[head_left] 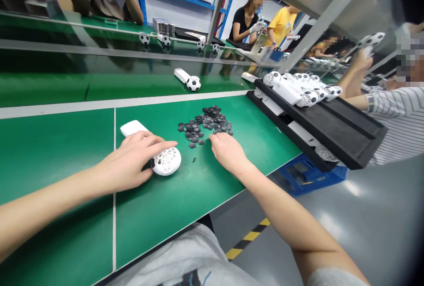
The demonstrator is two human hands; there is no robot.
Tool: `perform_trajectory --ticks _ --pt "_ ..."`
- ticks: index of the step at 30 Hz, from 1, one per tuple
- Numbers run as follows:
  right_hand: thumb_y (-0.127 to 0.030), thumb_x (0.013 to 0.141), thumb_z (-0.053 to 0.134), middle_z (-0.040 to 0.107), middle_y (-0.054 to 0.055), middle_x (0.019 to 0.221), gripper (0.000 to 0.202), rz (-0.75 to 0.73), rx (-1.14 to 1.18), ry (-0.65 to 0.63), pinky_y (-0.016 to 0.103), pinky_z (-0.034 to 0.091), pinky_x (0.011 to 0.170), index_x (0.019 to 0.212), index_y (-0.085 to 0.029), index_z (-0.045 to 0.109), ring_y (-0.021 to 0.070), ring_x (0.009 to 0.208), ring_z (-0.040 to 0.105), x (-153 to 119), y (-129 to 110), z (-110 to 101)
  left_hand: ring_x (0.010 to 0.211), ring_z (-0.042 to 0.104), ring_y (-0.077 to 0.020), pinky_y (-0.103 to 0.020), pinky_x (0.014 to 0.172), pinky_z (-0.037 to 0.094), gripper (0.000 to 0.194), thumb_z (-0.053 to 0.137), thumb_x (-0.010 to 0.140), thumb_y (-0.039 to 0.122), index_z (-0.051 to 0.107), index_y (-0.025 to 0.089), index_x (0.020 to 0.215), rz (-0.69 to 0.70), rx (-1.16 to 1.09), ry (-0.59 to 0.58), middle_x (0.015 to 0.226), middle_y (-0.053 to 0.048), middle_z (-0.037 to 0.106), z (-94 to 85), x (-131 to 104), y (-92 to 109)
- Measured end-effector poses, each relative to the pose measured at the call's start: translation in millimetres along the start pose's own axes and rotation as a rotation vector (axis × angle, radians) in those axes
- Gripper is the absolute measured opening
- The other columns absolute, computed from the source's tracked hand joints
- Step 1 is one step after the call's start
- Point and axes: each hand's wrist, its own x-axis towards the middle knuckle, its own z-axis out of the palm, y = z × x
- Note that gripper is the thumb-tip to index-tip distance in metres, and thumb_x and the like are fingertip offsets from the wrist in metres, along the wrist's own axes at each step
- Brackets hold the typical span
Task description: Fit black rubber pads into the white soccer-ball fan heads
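A white handheld fan [167, 162] with a round, openwork football-style head lies on the green table, its handle pointing to the far left. My left hand [135, 160] is closed over it, thumb and fingers around the head's left side. At the near edge of a pile of small black pentagon pieces [212, 118], my right hand [227, 149] has its fingers pinched together. What they hold, if anything, is hidden. One loose black piece [194, 160] lies between the hands, to the right of the fan head.
Beyond the table's pale edge, a football-patterned fan [194, 83] lies on the green conveyor. Stacked black trays [347, 131] of similar fans overhang the right side, above a blue crate [304, 175]. A person in a striped sleeve [387, 100] is at far right; several other people sit across.
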Motion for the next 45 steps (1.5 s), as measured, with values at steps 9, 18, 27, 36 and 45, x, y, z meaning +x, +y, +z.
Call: perform_trajectory --ticks 9,18,27,36,45 --pt "-0.022 0.086 0.05 0.063 0.002 0.09 0.014 -0.059 0.97 0.126 0.028 0.048 0.075 0.095 -0.02 0.061 0.0132 0.081 0.058 -18.2 -45.4 -23.9 0.127 0.026 -0.0334 -0.049 0.1 0.029 0.074 0.066 0.068 0.048 0.036 0.028 0.133 -0.122 -0.142 -0.075 0.129 -0.01 0.044 4.6 -0.3 4.3" --pt "-0.02 0.071 0.07 0.052 0.001 0.082 0.006 0.017 1.335 0.216 0.033 0.044 0.084 0.074 -0.022 0.066 0.0141 0.086 0.054 -17.7 -91.3 -15.0 0.123 0.029 -0.0328 -0.048 0.099 0.029 0.074 0.065 0.066 0.056 0.043 0.026 0.13 -0.128 -0.182 -0.005 0.124 -0.01 0.05 8.0 1.5 5.9" --pt "-0.023 0.069 0.068 0.044 0.007 0.125 0.04 0.12 1.375 0.148 0.035 0.044 0.086 0.104 -0.024 0.047 0.0202 0.112 0.047 -18.7 -96.9 -7.9 0.12 0.033 -0.0318 -0.048 0.096 0.032 0.063 0.062 0.069 0.053 0.049 0.027 0.124 -0.134 -0.218 0.027 0.116 -0.008 0.055 8.2 1.8 5.8" --pt "-0.028 0.07 0.068 0.056 0.005 0.115 0.044 0.102 1.392 0.003 0.027 0.047 0.069 0.107 -0.024 0.045 0.0181 0.104 0.054 -10.7 -86.1 -12.3 0.122 0.033 -0.0299 -0.044 0.098 0.034 0.061 0.065 0.067 0.05 0.052 0.025 0.121 -0.134 -0.282 0.002 0.121 -0.01 0.049 5.6 1.6 5.5" --pt "-0.023 0.078 0.062 0.061 0.004 0.084 0.005 0.086 0.714 0.272 0.033 0.045 0.077 0.081 -0.021 0.065 0.0175 0.084 0.055 7.8 -23.3 4.6 0.125 0.03 -0.0328 -0.049 0.1 0.032 0.069 0.065 0.063 0.06 0.051 0.027 0.122 -0.152 -0.257 -0.001 0.128 -0.01 0.043 6.9 -1.9 2.3"
